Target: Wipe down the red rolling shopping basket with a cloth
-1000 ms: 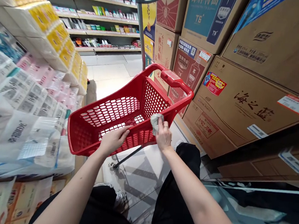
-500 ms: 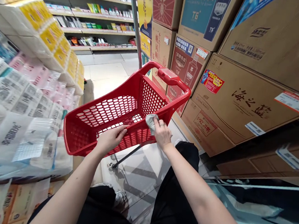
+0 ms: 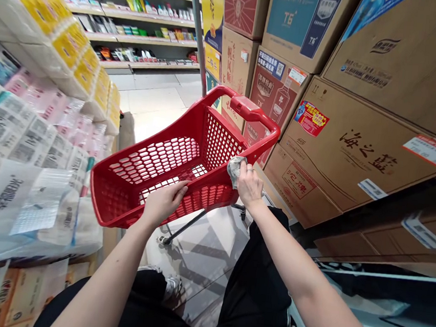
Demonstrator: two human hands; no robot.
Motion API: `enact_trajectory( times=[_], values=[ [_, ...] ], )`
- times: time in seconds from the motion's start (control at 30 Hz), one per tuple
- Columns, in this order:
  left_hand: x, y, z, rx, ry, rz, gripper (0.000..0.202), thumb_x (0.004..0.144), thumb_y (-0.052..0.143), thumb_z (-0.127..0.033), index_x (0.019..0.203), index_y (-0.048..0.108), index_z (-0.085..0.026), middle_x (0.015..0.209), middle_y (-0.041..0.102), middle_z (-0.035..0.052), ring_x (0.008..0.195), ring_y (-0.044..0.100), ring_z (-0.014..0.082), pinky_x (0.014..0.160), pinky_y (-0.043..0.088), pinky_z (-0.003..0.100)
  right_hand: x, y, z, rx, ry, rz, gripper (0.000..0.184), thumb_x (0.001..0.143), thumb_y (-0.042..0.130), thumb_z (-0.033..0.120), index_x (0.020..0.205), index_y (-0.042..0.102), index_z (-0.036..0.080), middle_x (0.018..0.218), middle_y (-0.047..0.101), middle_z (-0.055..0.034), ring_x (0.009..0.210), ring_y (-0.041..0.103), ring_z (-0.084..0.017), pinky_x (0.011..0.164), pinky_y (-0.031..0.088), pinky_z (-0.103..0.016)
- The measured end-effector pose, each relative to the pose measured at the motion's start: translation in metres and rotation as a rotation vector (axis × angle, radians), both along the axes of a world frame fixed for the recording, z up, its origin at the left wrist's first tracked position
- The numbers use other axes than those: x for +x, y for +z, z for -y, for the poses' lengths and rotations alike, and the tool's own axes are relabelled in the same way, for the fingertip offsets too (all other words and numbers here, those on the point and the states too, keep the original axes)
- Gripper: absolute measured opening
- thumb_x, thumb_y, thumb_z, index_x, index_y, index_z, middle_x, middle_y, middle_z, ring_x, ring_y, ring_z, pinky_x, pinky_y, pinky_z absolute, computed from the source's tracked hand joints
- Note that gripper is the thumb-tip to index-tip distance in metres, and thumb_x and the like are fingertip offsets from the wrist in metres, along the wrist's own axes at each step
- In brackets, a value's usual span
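Observation:
A red plastic shopping cart (image 3: 157,150) with perforated walls stands at an angle in front of me, its handle (image 3: 254,110) toward the right. My left hand (image 3: 165,202) grips the near rim of the basket, thumb outside and the other fingers mostly hidden over the edge. In my right hand (image 3: 250,183) is a crumpled pale grey cloth (image 3: 235,168), pressed on the near side rim close to the handle end. Nothing lies in the part of the basket that I can see.
Stacked cardboard cartons (image 3: 343,139) rise on the right. Packs of tissue paper (image 3: 53,29) are piled on the left. Behind the cart, shelves (image 3: 145,41) hold many small goods. A grey metal post (image 3: 199,38) stands beyond the handle. My legs straddle the tiled floor (image 3: 210,245).
My right hand has slid the cloth along the rim to the right, nearer the handle. My left hand stays on the rim; the cart is nearly unmoved.

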State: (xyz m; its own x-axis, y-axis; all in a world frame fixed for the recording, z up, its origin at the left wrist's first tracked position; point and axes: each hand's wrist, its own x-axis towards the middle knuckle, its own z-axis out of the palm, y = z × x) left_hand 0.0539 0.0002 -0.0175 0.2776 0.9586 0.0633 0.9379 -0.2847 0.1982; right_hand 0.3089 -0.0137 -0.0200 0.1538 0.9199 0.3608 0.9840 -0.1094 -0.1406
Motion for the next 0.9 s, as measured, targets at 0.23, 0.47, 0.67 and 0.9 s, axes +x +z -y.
enact_trajectory(
  times=[0.23, 0.47, 0.67, 0.9],
  values=[
    [-0.005, 0.0, 0.001, 0.023, -0.002, 0.007, 0.046, 0.091, 0.027, -0.052, 0.124, 0.054, -0.035, 0.115, 0.067, -0.0033, 0.094, 0.064, 0.0188, 0.062, 0.04, 0.025, 0.006, 0.009, 0.004, 0.038, 0.094, -0.144, 0.044, 0.092, 0.04, 0.023, 0.135, 0.04, 0.013, 0.117, 0.055, -0.0145, 0.097, 0.058, -0.021, 0.08, 0.047, -0.03],
    [-0.006, 0.0, 0.005, 0.011, 0.003, -0.012, 0.047, 0.091, 0.025, -0.052, 0.125, 0.054, -0.036, 0.115, 0.067, -0.0026, 0.094, 0.064, 0.0198, 0.063, 0.041, 0.025, 0.0, -0.007, 0.009, 0.069, 0.083, -0.199, 0.05, 0.089, 0.04, 0.016, 0.138, 0.036, 0.013, 0.119, 0.055, -0.0152, 0.097, 0.059, -0.023, 0.079, 0.048, -0.031],
    [-0.001, 0.003, 0.009, -0.007, 0.031, -0.028, 0.048, 0.091, 0.026, -0.052, 0.124, 0.055, -0.034, 0.117, 0.066, -0.0011, 0.096, 0.064, 0.0213, 0.066, 0.043, 0.027, -0.021, -0.045, 0.023, 0.133, 0.251, -0.46, 0.034, 0.087, 0.045, 0.018, 0.12, 0.053, 0.021, 0.111, 0.06, -0.0068, 0.098, 0.059, -0.018, 0.084, 0.045, -0.026],
    [0.0, 0.002, 0.011, 0.0, 0.021, -0.02, 0.048, 0.092, 0.024, -0.052, 0.125, 0.054, -0.035, 0.119, 0.065, -0.0024, 0.097, 0.064, 0.021, 0.066, 0.043, 0.027, -0.03, -0.058, 0.013, 0.192, -0.1, -0.662, 0.049, 0.085, 0.045, 0.018, 0.134, 0.043, 0.018, 0.123, 0.055, -0.0113, 0.109, 0.056, -0.021, 0.09, 0.044, -0.03]
  ],
)
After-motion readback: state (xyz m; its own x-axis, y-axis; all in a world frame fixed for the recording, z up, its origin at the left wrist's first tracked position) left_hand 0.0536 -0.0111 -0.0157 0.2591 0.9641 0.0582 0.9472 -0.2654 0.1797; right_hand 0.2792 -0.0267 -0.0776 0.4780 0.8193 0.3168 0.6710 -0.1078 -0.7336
